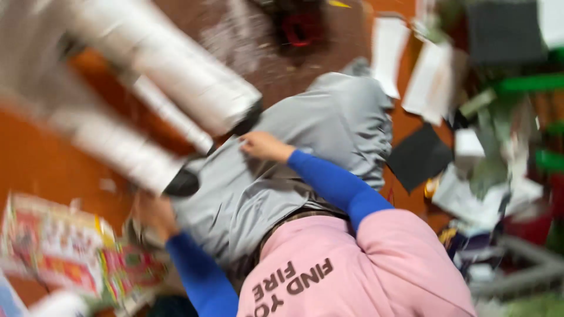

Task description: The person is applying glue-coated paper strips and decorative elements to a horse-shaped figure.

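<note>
Left hand point(155, 214) at the black end of a white roll point(126, 149), beside printed sheets point(59, 246) on the floor point(35, 158); grip too blurred to tell. Right hand point(262, 145) resting loose on grey trousers point(317, 123), grip open and empty. Seemingly mid-reach for the roll; lifting it would need fingers closed round that end.

trousers point(294, 158): grey matt cloth
rolls point(176, 70): white, smooth (blurred)
floor point(29, 158): orange-brown, slightly glossy
sheets point(429, 82): white paper
</note>
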